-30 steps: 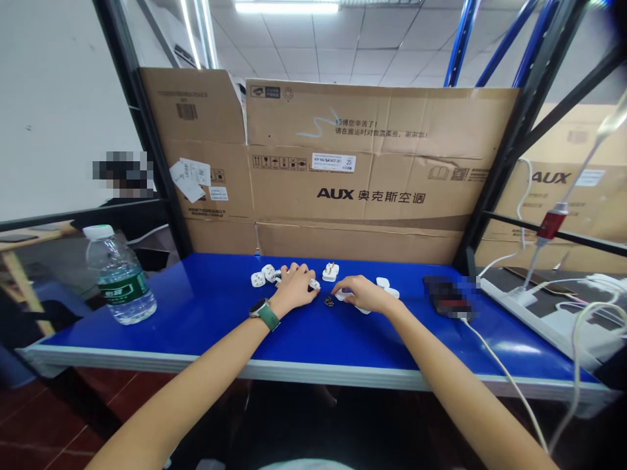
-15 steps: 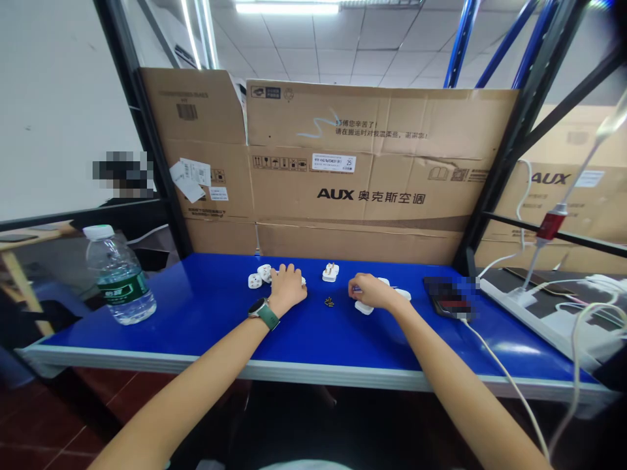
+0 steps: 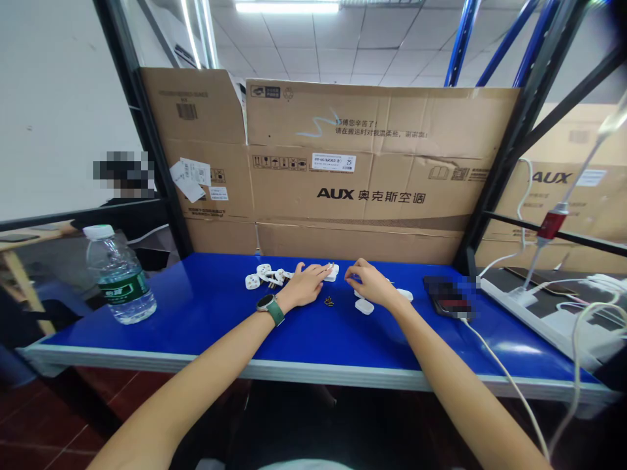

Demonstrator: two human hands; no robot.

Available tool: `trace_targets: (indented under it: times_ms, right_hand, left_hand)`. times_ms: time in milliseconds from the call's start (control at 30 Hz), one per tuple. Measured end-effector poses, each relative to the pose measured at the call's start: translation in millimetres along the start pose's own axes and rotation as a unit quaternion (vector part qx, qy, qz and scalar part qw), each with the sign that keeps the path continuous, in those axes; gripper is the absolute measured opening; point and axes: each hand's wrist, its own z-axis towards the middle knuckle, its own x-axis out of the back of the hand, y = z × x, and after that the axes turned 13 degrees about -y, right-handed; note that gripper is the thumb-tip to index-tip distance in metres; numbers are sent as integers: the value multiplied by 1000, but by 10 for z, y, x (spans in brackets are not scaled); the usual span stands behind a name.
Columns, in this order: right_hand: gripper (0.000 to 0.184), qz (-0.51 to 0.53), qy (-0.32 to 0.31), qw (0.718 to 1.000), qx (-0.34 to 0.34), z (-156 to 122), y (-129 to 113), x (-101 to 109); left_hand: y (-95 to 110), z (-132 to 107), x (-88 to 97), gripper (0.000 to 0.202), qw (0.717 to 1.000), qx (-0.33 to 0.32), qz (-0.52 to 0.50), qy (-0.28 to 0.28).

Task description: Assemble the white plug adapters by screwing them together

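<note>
White plug parts lie on the blue table (image 3: 206, 313). My left hand (image 3: 306, 284), with a green watch on the wrist, stretches its fingers flat towards a white plug (image 3: 332, 271) with brass pins and touches it. Several white plug pieces (image 3: 255, 281) sit to its left. My right hand (image 3: 369, 282) hovers with fingers curled near white plug covers (image 3: 365, 306), and I cannot see anything in it. Small brass screws (image 3: 329, 301) lie between the hands.
A water bottle (image 3: 120, 274) stands at the table's left. A dark phone (image 3: 448, 295) with a white cable lies at the right, beside a power strip (image 3: 539, 313). Cardboard boxes (image 3: 353, 170) wall off the back. Another person sits beyond the left frame.
My left hand opened from a loose fist and moved right to the pinned plug. My right hand shifted slightly left and lifted off the covers.
</note>
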Motion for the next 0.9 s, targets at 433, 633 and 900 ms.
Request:
trace_targets:
  times_ms: [433,633,900]
  right_hand:
    - [30,50,131,988,61,39,-2,14]
    - [19,232,250,934,109,-7,-176,177]
    - [40,472,249,837,121,-56,-273,205]
  left_hand:
    - [-6,-65,44,20,998,60,25,12]
    - [3,-65,113,15,995,66,-49,57]
    - [192,-112,199,57,946,-127,-293,58]
